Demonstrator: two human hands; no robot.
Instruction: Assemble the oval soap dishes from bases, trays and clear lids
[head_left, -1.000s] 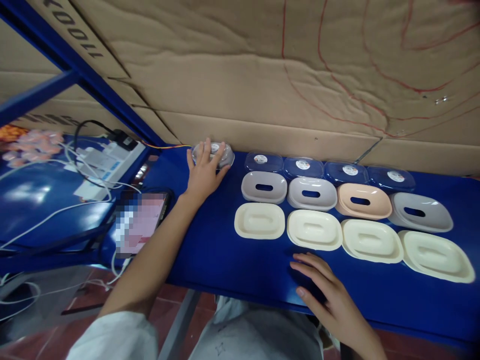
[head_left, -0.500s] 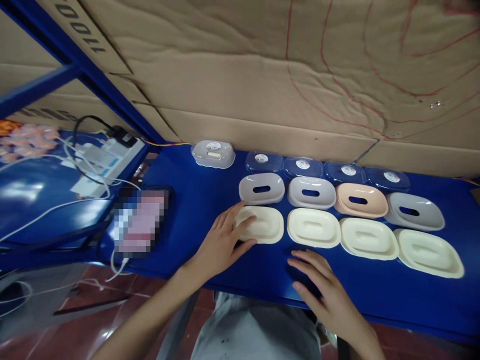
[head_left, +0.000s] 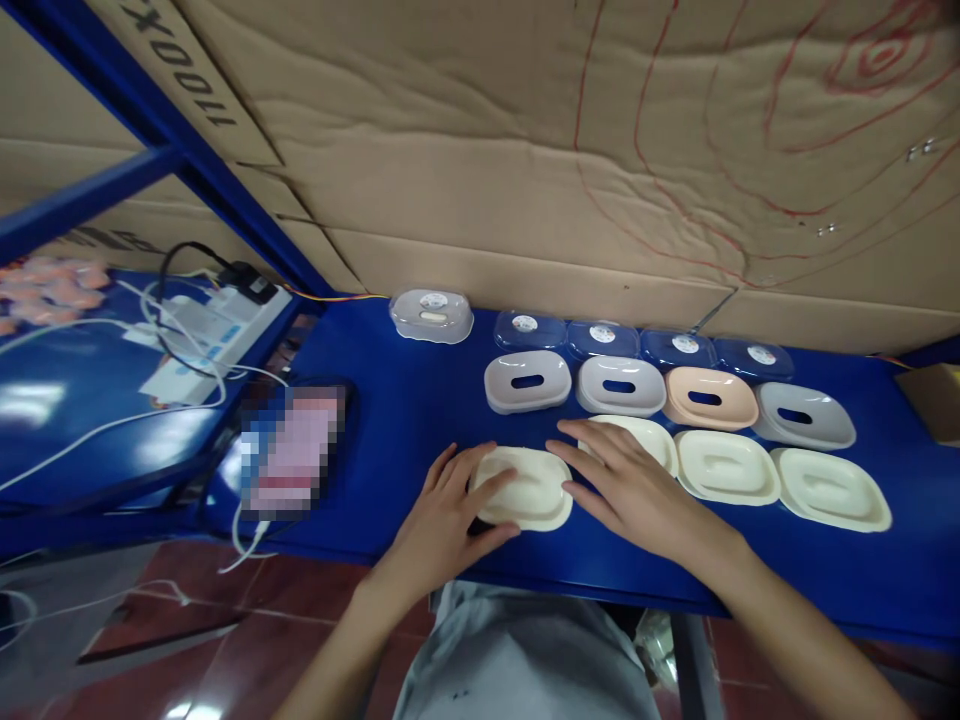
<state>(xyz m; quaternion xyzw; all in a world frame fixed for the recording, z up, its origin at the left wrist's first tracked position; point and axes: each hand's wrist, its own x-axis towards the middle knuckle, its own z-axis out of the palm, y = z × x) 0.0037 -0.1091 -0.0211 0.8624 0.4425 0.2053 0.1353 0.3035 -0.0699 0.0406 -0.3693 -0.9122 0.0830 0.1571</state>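
A cream oval tray (head_left: 529, 488) lies on the blue table, nearer the front edge than the other cream trays. My left hand (head_left: 457, 510) rests at its left side, fingers spread, with one finger over its middle. My right hand (head_left: 619, 480) is open at its right edge and partly covers a second cream tray (head_left: 651, 440). Two more cream trays (head_left: 726, 467) (head_left: 832, 490) lie to the right. Behind them stand slotted oval shells: grey (head_left: 527, 400), another grey (head_left: 621, 402), peach (head_left: 709, 417) and grey (head_left: 802, 432).
Clear lids (head_left: 531, 332) with round stickers line the back. An assembled grey box (head_left: 431, 328) stands at the back left. A pixelated device (head_left: 296, 450), a power strip (head_left: 195, 360) and cables lie left. Cardboard (head_left: 465, 180) walls the back.
My left hand and the leftmost cream tray have moved toward the table's front edge, away from the grey shell. My right hand has moved left and up to the tray's right side.
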